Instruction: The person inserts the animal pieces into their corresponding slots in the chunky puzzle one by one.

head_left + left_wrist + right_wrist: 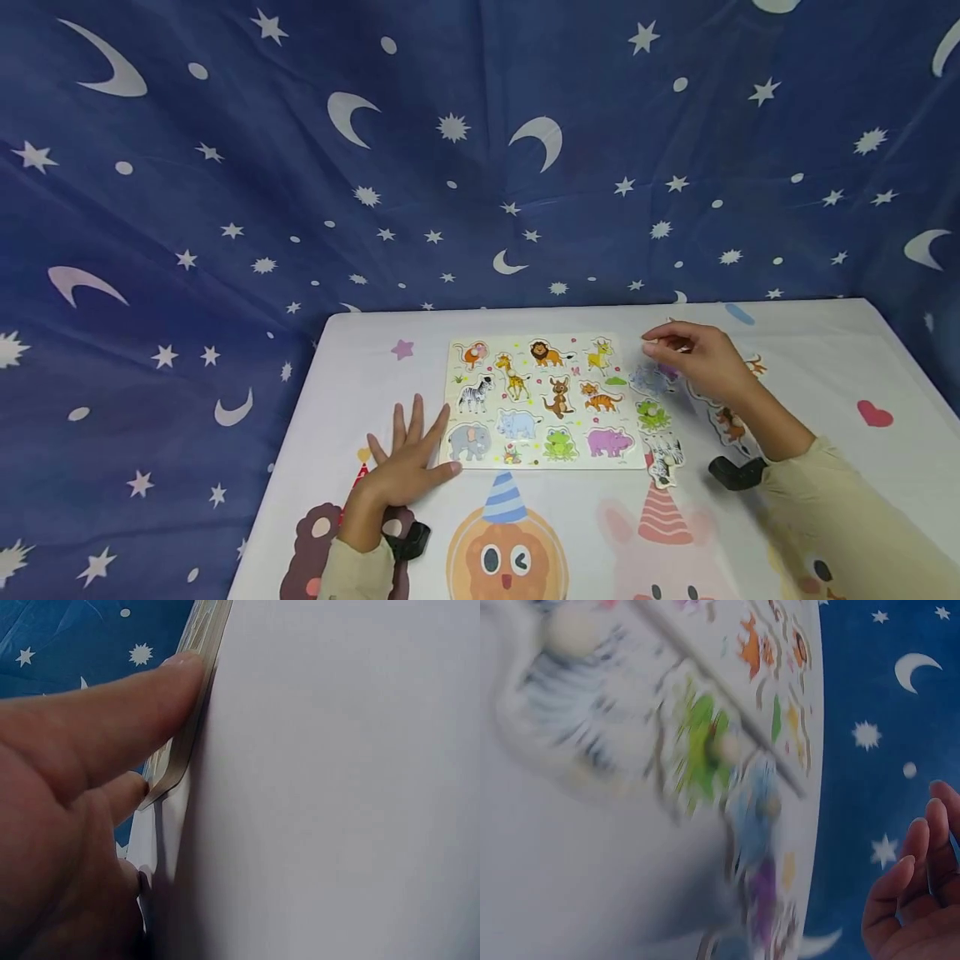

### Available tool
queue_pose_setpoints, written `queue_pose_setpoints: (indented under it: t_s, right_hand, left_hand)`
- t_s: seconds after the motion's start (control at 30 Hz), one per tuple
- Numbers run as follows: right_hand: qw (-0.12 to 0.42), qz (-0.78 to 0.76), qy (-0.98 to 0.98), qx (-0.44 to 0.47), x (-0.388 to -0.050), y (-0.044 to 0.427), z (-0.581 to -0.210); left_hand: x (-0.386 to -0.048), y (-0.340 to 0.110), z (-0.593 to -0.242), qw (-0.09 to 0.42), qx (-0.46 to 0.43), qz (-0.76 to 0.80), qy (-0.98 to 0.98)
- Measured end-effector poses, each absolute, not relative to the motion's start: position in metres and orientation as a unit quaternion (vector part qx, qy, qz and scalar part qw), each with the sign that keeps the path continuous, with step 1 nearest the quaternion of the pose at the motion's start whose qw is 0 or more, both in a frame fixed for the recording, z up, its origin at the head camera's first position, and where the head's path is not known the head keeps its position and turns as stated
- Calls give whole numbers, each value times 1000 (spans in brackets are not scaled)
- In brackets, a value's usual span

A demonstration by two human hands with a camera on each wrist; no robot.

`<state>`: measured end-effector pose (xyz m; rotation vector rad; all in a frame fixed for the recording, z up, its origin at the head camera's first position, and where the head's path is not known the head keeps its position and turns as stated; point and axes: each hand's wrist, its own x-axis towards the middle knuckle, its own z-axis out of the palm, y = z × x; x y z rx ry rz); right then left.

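Observation:
A flat animal puzzle board (581, 421) with lion, giraffe, zebra and other pictures lies on the table. My left hand (408, 467) rests at its left edge with fingers spread; in the left wrist view the thumb (142, 712) touches the board's side. Right of the board, my right hand (701, 358) hovers over loose knobbed pieces, fingers bent loosely, and no piece shows between them in the right wrist view. Below it lie a frog piece (652, 414), a zebra piece (663, 457), a blue piece (649, 381) and a purple piece (763, 900), blurred in the wrist view.
A brown animal piece (731, 427) and an orange piece (756, 365) lie partly behind the right forearm. The white tablecloth (360, 358) carries printed cartoon animals. Behind the table hangs a blue curtain (450, 208) with moons and stars.

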<state>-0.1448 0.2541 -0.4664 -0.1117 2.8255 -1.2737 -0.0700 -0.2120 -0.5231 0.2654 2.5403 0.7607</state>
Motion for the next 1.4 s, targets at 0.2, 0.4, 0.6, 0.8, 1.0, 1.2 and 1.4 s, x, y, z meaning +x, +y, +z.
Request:
queue_pose_setpoints:
  t_s: [0.2,0.4,0.6,0.8,1.0,1.2,1.4]
  right_hand:
    - [2,-365,931,-25,-121,286,-465]
    - [-7,-338,941,0,-103,310,-473]
    - [-22,-335,942,-15,-92,329,-487]
    - [-9,-335,942,13,-80,343,-499]
    - [21,-314,948,43,-73,354,-509]
    - [34,-319,947,29,-70,362,-520]
    - [57,-293,954,40,-71,365,-524]
  left_hand:
    - [-71,-211,-525,233,94,274,928]
    - [-70,-211,-527,228,94,279,928]
    - [-69,-213,-526,212,104,288,928]
    - [-69,-212,-523,218,97,290,927]
    - [-70,-209,-523,227,92,283,927]
    - [-70,-210,-524,223,90,269,932]
    - [-69,-209,-522,220,86,275,932]
